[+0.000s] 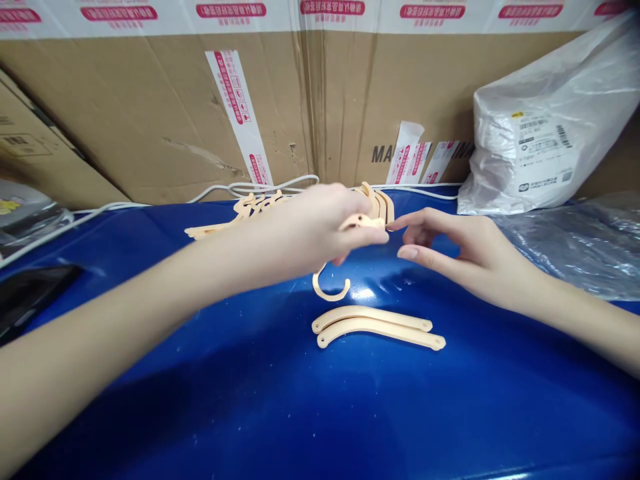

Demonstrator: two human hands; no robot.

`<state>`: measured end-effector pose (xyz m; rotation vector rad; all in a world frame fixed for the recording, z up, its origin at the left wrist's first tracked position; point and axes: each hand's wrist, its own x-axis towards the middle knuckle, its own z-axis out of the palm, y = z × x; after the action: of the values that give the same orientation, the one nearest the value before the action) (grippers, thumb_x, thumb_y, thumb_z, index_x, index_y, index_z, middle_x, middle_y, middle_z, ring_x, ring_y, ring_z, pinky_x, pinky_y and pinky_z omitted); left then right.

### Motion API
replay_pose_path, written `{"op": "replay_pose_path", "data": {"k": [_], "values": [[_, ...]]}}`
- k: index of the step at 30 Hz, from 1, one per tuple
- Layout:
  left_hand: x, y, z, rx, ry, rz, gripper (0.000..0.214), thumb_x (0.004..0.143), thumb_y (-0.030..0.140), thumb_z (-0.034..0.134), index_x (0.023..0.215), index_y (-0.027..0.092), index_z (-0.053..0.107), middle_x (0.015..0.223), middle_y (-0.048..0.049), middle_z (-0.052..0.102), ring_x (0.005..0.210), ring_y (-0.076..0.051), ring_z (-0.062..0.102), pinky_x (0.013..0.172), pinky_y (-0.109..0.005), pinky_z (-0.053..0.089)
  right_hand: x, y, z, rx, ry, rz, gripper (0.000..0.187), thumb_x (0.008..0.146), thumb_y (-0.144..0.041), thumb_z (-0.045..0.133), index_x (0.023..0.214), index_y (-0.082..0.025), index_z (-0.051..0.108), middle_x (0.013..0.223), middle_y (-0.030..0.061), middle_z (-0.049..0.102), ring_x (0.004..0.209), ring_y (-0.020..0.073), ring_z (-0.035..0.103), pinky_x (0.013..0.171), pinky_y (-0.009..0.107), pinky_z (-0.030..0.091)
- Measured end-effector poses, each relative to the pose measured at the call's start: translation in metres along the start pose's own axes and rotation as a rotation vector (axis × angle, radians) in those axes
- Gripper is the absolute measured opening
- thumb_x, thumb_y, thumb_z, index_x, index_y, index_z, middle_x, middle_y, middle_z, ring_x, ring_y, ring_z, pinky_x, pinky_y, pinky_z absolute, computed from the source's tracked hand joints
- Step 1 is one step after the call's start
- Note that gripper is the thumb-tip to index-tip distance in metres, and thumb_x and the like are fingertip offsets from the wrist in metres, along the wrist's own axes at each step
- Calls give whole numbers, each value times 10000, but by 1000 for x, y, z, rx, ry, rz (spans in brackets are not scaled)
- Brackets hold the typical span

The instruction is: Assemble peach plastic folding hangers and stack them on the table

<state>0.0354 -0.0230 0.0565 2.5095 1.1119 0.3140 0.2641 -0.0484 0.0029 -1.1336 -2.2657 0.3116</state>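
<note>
At centre, our left hand (320, 223) pinches a tan piece (369, 222); just right, our right hand (473, 257) has parted fingers. We judge the piece light, stiff, best held by its edges.

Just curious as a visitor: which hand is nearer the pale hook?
Left: the left hand is just above the hook in view, partly hiding it; the right hand is farther away, rightward.

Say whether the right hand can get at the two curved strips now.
Likely yes: the right hand seems to hold nothing, and the strips lie uncovered on the blue surface, with only bare surface between.
</note>
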Motion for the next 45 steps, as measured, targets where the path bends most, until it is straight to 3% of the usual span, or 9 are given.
{"op": "replay_pose_path", "data": {"k": [7,13,18,23,29,32,36,39,45], "values": [[-1,-3,22,-100,-44,46,217,883,383,584,1007,213,532,708,46,560,563,-114,509,519,-251,339,-2,-6,1,69,-26,-57,223,923,-406,588,863,-222,698,756,-2,690,664,137,612,606,259,442],[-2,1,25,-118,-121,-12,287,830,366,631,1047,243,489,661,52,521,556,-140,477,503,-274,314,-4,-12,0,222,-71,141,256,882,-465,628,878,-227,724,846,18,727,760,182,635,648,284,455],[-3,9,35,-92,-140,-44,262,814,327,653,1016,239,510,709,37,569,617,-151,524,531,-277,335,-7,-14,1,318,-113,179,263,865,-469,650,831,-219,727,801,6,719,734,168,623,656,281,444],[-7,4,24,-35,-125,3,348,854,497,595,1109,275,513,721,37,611,593,-148,533,536,-277,332,-5,-7,-3,359,-161,205,246,862,-443,654,802,-209,700,768,-1,677,698,140,588,646,272,439],[-1,-34,-35,255,88,-234,515,840,676,474,1059,239,634,863,-22,663,793,-218,607,662,-302,392,8,20,-20,383,-108,366,289,791,-502,687,790,-214,710,663,2,640,594,127,557,540,264,417],[5,-63,-53,372,-43,-486,528,805,641,524,1030,190,681,920,-57,683,867,-257,618,727,-326,417,12,28,-24,337,-185,402,331,754,-539,697,750,-209,718,652,18,653,579,137,558,520,275,419],[12,-100,-52,434,-134,-624,526,707,633,606,925,164,708,893,-111,698,836,-275,625,695,-330,428,10,36,-22,297,-299,408,374,746,-576,686,748,-205,732,676,33,673,594,148,565,533,285,439],[17,-121,-44,479,-170,-632,556,679,668,592,878,164,717,858,-101,705,814,-261,612,684,-314,422,8,42,-19,243,-369,385,378,789,-579,644,782,-212,735,694,30,670,614,154,570,539,285,436],[22,-134,-35,438,-233,-638,467,631,627,604,769,195,717,834,-82,715,803,-275,638,647,-308,434,5,45,-15,144,-435,351,406,823,-604,602,837,-217,723,706,11,642,647,153,546,563,282,401]]}}
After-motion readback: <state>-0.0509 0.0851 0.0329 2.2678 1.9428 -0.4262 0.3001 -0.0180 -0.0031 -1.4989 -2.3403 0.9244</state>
